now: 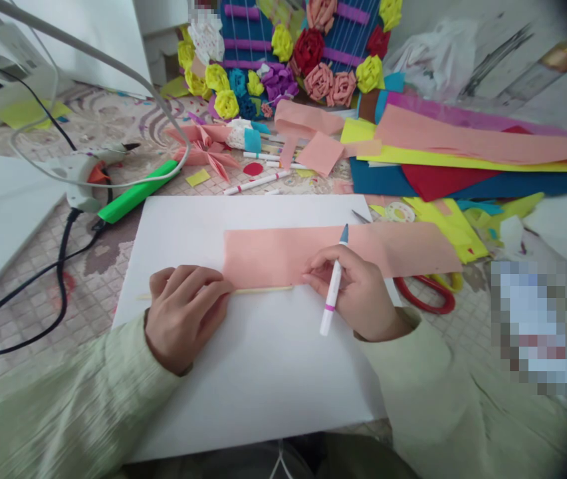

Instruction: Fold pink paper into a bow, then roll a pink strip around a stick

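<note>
A long strip of pink crepe paper (pixel 268 256) lies across a white board (pixel 273 372). A thin wooden stick (pixel 263 289) runs along the strip's lower edge. My left hand (pixel 188 313) bends its fingers over the stick and the paper's lower left corner, hiding part of both. Tilted between the fingers of my right hand (pixel 357 286) is a white marker (pixel 333 293) with a blue-grey tip pointing up and away. That hand's thumb and forefinger are together at the lower edge of the paper, near the stick's right end.
Red-handled scissors (pixel 427 296) lie partly under the strip. To the left are a glue gun (pixel 86 176), a green bar (pixel 138 193) and a looping black cable (pixel 64 279). Coloured paper sheets (pixel 462 140) are stacked at right; crepe paper flowers (pixel 308 53) stand behind.
</note>
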A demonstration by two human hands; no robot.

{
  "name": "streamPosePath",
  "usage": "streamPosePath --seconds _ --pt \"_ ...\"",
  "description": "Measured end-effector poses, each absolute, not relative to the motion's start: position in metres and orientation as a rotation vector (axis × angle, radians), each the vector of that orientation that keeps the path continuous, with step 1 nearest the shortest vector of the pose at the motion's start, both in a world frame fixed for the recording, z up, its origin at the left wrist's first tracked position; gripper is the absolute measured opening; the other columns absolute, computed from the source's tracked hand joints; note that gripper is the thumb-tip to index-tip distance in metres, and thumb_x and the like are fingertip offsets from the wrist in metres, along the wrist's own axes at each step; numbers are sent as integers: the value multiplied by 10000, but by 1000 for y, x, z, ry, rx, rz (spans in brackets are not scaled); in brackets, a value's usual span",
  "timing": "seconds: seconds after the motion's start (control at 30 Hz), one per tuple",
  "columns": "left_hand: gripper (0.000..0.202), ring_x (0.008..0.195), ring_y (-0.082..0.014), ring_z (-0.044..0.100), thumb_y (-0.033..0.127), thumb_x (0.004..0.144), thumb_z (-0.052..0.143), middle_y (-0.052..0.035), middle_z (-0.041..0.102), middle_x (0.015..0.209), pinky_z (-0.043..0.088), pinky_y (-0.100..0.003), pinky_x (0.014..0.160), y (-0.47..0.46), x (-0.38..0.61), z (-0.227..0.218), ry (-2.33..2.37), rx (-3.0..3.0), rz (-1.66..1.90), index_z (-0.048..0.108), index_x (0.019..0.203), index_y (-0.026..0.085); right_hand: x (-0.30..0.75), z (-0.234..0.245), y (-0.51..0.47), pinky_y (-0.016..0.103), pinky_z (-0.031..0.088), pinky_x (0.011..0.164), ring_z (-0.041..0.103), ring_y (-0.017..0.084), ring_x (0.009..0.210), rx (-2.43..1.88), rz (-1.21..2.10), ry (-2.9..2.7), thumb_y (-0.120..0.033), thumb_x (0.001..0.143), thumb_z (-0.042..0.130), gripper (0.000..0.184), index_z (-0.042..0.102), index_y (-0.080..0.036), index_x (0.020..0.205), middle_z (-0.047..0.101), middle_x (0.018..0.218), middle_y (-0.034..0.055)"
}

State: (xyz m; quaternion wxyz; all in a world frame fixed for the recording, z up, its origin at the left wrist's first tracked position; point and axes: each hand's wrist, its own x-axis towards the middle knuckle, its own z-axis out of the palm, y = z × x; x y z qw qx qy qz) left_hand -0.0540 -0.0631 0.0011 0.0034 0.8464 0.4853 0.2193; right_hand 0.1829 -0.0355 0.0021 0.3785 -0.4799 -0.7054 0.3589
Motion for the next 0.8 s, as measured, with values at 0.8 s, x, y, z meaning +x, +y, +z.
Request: streamPosePath --seconds 0.8 --pt "102 786 -193 509 207 791 464 -15 582 829 341 -390 716 -65 -54 0 1579 2600 660 537 850 247 182 3 -33 259 457 643 534 113 684 -1246 802 -1878 -113 705 549 119 514 -201 776 553 765 1"
